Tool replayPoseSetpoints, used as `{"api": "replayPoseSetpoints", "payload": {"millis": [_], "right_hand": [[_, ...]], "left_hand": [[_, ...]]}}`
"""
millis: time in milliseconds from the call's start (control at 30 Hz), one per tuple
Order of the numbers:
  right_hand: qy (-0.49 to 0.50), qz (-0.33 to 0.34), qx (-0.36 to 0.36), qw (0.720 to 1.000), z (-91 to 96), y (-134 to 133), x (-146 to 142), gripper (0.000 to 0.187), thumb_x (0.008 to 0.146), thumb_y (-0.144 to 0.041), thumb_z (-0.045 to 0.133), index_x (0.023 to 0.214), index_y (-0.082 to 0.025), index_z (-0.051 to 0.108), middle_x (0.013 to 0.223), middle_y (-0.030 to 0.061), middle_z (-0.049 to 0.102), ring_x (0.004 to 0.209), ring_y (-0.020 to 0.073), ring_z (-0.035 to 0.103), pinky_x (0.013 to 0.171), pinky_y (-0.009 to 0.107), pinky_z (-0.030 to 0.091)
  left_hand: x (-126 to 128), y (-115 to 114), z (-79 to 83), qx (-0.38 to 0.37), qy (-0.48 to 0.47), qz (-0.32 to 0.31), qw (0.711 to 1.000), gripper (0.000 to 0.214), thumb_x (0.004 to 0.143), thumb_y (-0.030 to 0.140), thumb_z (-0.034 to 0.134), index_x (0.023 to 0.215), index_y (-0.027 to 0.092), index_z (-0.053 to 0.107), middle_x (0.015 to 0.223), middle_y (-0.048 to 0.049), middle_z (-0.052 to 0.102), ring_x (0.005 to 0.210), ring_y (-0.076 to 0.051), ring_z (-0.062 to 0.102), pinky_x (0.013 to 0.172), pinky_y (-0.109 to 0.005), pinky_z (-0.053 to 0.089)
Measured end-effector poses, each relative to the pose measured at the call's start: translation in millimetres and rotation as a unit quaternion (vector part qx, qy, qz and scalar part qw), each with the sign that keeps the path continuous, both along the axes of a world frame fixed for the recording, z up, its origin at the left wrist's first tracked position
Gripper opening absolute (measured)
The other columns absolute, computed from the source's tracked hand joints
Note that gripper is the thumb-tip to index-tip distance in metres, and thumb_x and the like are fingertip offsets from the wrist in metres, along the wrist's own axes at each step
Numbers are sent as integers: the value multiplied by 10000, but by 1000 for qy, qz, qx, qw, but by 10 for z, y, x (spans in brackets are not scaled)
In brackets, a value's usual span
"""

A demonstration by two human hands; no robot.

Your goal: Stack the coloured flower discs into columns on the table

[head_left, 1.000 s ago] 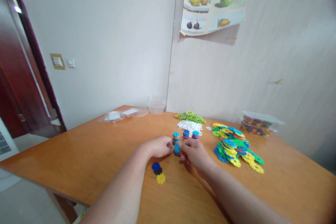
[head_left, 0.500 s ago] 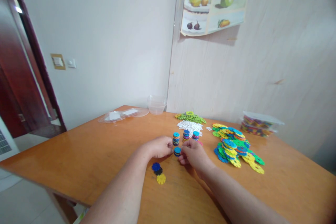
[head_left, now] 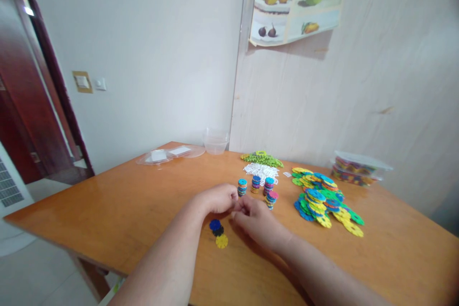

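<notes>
My left hand [head_left: 223,199] is closed with its fingers curled, close to a stack of notched plastic discs [head_left: 242,188] with a light blue disc on top. My right hand [head_left: 255,217] meets it from the right, fingers bent inward and closed. The short blue-topped stack seen earlier is hidden by the hands, and what the fingertips hold does not show. Behind the right hand stand a pink-topped stack [head_left: 271,199], a dark-blue-topped stack [head_left: 256,184] and another light-blue-topped stack [head_left: 268,185]. Nearer me lie a blue disc [head_left: 215,224], a black disc [head_left: 218,232] and a yellow disc [head_left: 222,241].
To the right is a large heap of coloured discs [head_left: 317,201]. White pieces [head_left: 261,171] and green pieces [head_left: 263,158] are piled toward the wall. Clear tubs [head_left: 216,142], lids [head_left: 155,156] and filled boxes [head_left: 355,172] sit along the back of the wooden table [head_left: 172,181].
My right hand has moved left and closer to my left hand, covering the short stack. The pink-topped stack now shows fully. The view has shifted slightly.
</notes>
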State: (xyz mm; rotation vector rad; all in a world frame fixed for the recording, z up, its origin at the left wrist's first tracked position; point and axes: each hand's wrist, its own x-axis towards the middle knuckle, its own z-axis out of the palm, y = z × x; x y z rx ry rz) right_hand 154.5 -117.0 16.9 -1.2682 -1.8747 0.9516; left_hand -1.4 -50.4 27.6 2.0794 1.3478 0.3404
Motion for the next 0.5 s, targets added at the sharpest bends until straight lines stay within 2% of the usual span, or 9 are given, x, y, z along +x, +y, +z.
{"api": "replayPoseSetpoints", "payload": {"millis": [33,100,200,367,500], "right_hand": [[-42,42,20,998,7,-67,-30,72,745,-248,577,750,-200,525,641,-37,530,574,92,458,504,205,303],[-125,70,46,989,17,-187,-86,111,733,-306,615,753,-211,562,653,-34,548,565,95,444,488,220,262],[-206,44,89,973,17,-281,-141,216,695,-405,674,782,-227,588,719,-18,590,593,108,452,501,238,235],[-259,17,43,965,10,-263,-158,191,682,-384,665,791,-240,601,698,-8,615,580,120,461,505,247,235],[-277,-15,50,959,22,-241,-134,216,673,-415,653,787,-239,600,734,-5,631,603,128,470,513,247,240]], "left_hand": [[-2,1,2,0,1,-3,1000,144,654,222,566,778,169,617,693,18,599,634,-125,496,562,-216,353],[-2,7,7,8,7,-12,1000,152,644,215,560,780,173,614,687,25,594,637,-125,498,560,-213,354],[5,16,13,19,26,-11,999,161,631,200,552,779,184,614,686,29,592,641,-128,503,552,-211,350],[16,6,36,14,37,-10,999,145,634,190,545,766,178,604,660,27,583,625,-125,505,548,-215,342],[13,-1,46,10,29,-15,999,145,654,210,540,785,178,592,624,35,548,606,-124,495,522,-213,325]]}}
